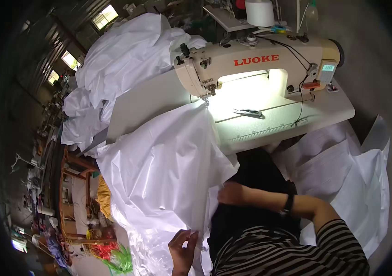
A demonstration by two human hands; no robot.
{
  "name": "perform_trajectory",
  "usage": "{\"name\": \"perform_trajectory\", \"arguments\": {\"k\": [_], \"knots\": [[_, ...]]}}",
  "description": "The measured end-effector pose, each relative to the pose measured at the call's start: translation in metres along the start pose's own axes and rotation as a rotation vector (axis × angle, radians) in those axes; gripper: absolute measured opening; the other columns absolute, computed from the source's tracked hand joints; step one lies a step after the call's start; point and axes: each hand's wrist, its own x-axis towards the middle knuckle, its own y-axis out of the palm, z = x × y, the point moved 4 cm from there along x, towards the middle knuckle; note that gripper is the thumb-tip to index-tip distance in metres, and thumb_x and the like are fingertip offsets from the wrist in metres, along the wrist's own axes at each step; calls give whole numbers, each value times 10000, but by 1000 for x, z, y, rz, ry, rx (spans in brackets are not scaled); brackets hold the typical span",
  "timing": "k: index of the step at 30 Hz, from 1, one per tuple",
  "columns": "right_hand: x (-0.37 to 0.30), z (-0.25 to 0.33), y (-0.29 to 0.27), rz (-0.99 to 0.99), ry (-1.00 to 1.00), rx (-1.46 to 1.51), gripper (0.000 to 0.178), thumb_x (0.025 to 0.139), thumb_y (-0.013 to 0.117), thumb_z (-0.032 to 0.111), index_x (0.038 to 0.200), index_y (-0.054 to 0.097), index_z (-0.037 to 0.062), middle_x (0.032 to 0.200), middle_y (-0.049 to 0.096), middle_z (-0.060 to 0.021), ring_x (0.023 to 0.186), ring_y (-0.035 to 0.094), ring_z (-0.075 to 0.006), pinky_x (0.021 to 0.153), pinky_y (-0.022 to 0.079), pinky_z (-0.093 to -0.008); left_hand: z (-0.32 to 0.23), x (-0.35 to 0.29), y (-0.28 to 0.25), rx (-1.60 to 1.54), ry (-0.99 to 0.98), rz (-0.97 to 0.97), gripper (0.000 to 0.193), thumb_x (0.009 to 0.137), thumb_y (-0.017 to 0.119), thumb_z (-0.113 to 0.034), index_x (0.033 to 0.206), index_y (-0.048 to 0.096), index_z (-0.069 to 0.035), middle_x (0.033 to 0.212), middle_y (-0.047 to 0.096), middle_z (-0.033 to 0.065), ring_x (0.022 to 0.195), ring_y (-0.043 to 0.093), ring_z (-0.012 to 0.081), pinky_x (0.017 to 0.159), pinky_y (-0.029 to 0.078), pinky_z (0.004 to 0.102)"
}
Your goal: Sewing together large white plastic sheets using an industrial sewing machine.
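A large sheet of white fabric (159,161) hangs from the needle area of the sewing machine (256,60) down over the table's front edge toward my lap. Low on its edge, my left hand (183,250) pinches the white fabric between thumb and fingers. My right hand (233,193) is closed at the fabric's right edge, in front of my dark trousers; its fingertips are partly hidden. The fabric's upper end lies at the presser foot (206,101), under the machine's lit arm. Small thread snips (250,112) lie on the machine bed, apart from both hands.
More white fabric is heaped behind the table (131,60) and hangs at the right (343,184). A thread cone (259,13) stands behind the machine. At lower left are a wooden frame (88,175), yellow cloth (104,198) and green plastic (121,260).
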Motion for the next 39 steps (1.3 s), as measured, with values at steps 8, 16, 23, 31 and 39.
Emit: {"name": "perform_trajectory", "arguments": {"k": [8, 16, 23, 31, 39], "knots": [[-6, 196, -63, 238, -465, 840, 186, 856, 559, 194, 984, 587, 62, 1034, 605, -147, 973, 630, -305, 795, 537, -419, -34, 6, 19, 236, 293, 175, 132, 778, 739, -5, 890, 672, -21, 758, 653, 109, 633, 642, 261, 545, 500, 349], [42, 256, -32, 1, -843, 738, 181, 868, 549, 226, 908, 606, 58, 876, 635, -142, 848, 623, -338, 718, 491, -454, -32, 4, 18, 358, 422, 234, 97, 814, 706, -52, 896, 657, -35, 788, 656, 98, 683, 643, 310, 580, 514, 372], [28, 245, -55, -148, -824, 876, 202, 856, 556, 240, 917, 615, 57, 863, 643, -127, 819, 640, -306, 690, 511, -428, 1, -7, 22, -71, -61, 324, 153, 873, 618, 36, 1017, 654, -2, 792, 642, 91, 706, 627, 142, 634, 506, 288], [14, 154, -144, -205, -377, 632, 216, 903, 540, 223, 1007, 606, 46, 1016, 625, -140, 929, 621, -275, 755, 518, -374, -33, 7, 7, 193, 372, 14, 42, 789, 588, 41, 805, 572, 5, 678, 570, 89, 617, 586, 227, 523, 453, 325], [18, 10, -139, -683, 668, 1111, 714, 961, 601, 280, 1492, 234, -25, 1421, 406, -142, 1035, 610, -232, 880, 512, -362, -58, 38, 59, 98, 926, 453, 159, 696, 678, -138, 799, 559, -118, 693, 517, 57, 625, 585, 274, 545, 487, 408]]}}
